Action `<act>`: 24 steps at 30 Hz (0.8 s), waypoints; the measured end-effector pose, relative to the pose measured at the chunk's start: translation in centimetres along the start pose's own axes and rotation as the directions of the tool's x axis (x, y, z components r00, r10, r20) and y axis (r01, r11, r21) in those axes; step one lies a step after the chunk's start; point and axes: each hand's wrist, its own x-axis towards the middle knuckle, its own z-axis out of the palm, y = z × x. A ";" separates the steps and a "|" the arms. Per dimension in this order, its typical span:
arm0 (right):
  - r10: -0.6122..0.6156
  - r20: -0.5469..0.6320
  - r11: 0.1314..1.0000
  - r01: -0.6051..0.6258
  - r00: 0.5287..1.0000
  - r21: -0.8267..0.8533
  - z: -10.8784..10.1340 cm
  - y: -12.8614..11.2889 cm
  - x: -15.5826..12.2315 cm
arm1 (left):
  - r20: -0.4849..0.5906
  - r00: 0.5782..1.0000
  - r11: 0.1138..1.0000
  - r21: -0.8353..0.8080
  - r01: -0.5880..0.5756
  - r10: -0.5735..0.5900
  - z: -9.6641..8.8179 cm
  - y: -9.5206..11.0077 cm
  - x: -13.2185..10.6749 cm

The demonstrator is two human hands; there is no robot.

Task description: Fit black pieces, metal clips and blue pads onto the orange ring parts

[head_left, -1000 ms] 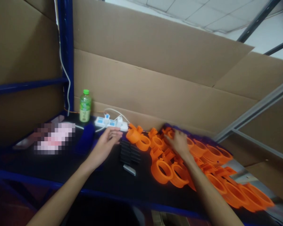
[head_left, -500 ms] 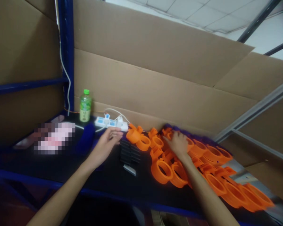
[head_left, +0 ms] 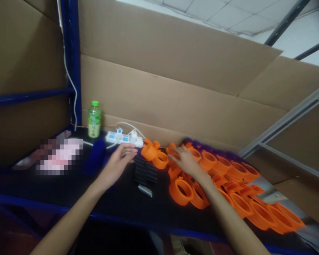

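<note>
My left hand hovers above the black table, in front of the white power strip; its fingers are loosely bent with a gap to the thumb, and nothing shows in it. Over the left end of the orange ring-shaped plastic parts is my right hand, its thumb and fingers apart around an orange ring it partly hides. Whether it touches that ring I cannot tell. Between my hands lie a stack of black ribbed pieces and a small silver-grey object, perhaps a knife handle.
A green-capped bottle stands at the back left near a blue post. Dark blue ring parts sit behind the orange rows. Cardboard panels wall the back. A blurred pinkish patch lies at left.
My right hand has moved left along the orange parts, to a ring at the row's left end. My left hand has barely moved. The view has shifted slightly.
</note>
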 end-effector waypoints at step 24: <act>-0.090 0.295 0.991 0.115 0.951 -0.070 -1.5 -6.1 1.9 | 0.011 1.000 1.000 -0.002 -0.009 0.009 0.0 0.4 0.0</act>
